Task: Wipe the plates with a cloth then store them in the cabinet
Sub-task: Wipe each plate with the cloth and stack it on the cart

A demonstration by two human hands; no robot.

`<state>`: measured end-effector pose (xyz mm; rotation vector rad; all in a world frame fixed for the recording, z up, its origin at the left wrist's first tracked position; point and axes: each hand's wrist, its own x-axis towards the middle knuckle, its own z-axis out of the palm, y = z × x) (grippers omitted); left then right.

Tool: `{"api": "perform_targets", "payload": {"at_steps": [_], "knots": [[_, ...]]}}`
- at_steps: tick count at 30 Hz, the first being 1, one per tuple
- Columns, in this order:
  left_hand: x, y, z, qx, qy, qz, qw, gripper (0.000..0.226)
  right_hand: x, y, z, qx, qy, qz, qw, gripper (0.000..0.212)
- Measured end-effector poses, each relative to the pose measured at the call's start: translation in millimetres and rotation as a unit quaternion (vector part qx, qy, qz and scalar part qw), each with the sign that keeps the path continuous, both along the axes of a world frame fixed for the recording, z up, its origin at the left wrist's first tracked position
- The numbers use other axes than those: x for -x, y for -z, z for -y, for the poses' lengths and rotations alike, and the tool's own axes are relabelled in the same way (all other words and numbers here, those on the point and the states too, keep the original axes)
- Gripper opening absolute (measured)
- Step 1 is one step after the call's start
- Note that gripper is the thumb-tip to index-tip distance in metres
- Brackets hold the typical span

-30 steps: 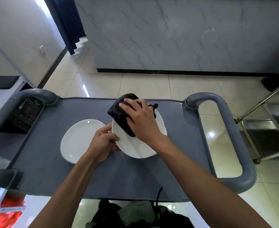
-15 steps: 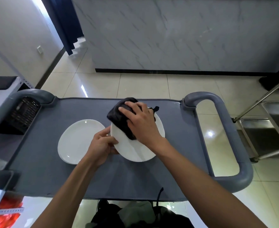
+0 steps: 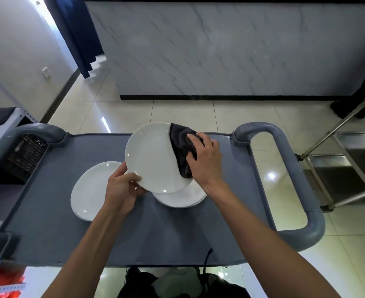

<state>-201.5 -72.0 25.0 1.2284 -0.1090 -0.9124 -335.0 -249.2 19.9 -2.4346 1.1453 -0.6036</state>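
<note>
A grey cart top (image 3: 54, 222) fills the foreground, with a rounded grey handle loop (image 3: 293, 179) at its right end and another handle (image 3: 35, 131) at the left. Beyond it lies a glossy cream tile floor (image 3: 177, 112) catching bright glints of light. A marble-patterned counter front (image 3: 220, 50) with a dark plinth stands across the back. At left, a pale wall (image 3: 11, 50) carries a switch plate (image 3: 46, 72) beside a dark blue curtain (image 3: 78, 33) — daylight spills past it. Stainless steel shelving (image 3: 349, 160) stands at the right.
</note>
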Motion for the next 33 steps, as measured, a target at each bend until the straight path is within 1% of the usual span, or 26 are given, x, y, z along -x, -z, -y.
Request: {"api": "perform_targets", "payload": {"at_steps": [9,14,20,23,29,33], "knots": [[2.5,-2.8,15.3,0.013,-0.025,0.014,1.000,0.060,3.1,9.5,-58.5,-0.016,-0.042,-0.033,0.998,0.051],[-1.1,-2.8,13.3,0.005,-0.022,0.024,0.999,0.058,-5.7,13.4,-88.1,-0.010,-0.071,-0.013,0.997,0.049],[-14.4,1.1,-0.7,-0.002,-0.024,0.027,0.999,0.060,-0.3,19.9,-84.8,0.003,-0.110,0.013,0.994,0.050],[-26.2,4.0,-9.7,-0.027,-0.023,0.037,0.999,0.060,2.4,22.0,-73.9,0.003,-0.085,0.014,0.996,0.051],[-47.0,8.3,-22.5,-0.047,0.034,0.062,0.996,0.059,-10.4,8.6,-49.7,0.021,-0.034,0.035,0.999,0.053],[-66.3,11.3,-28.8,-0.049,0.073,0.069,0.994,0.064,-25.7,-4.8,-45.0,0.017,-0.021,0.066,0.997,0.064]]}}
